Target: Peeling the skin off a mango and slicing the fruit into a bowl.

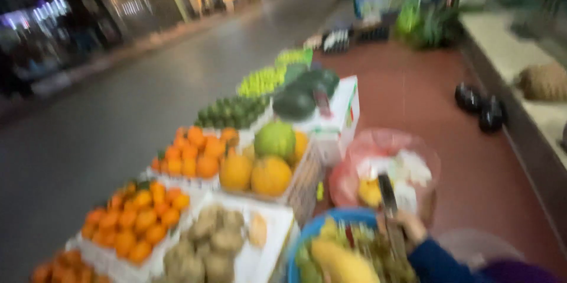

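Most of what I saw was motion-smeared, so I judged carefully. The grey street point(88, 135) ran from 7 o'clock up to 12, and the red floor point(449, 112) filled the 3 o'clock side. Between them a row of fruit crates climbed towards 12: oranges point(136, 218) at 8 o'clock, big yellow-green pomelos point(263, 162) at centre, and dark watermelons point(301, 97) above them on a white box point(342, 120).

A pink plastic bag point(384, 147) sat at 4 o'clock, just above a blue basin point(307, 233) at 6 o'clock that was heaped with yellow and green scraps.

The right hand point(409, 225), coming out of a blue sleeve point(437, 262) at 5 o'clock, was clenched around the lower end of a dark blade point(387, 195). The blade stood nearly upright over the basin's far rim and in front of the bag. It looked like a knife, though the blur left me unsure. The left hand was out of view.

My worry was that blade. With the head swinging and the other hand unseen, a careless stroke might have cut fingers or slit the bag just behind it. The crowded basin at the stall's edge could also have tipped if it was knocked.
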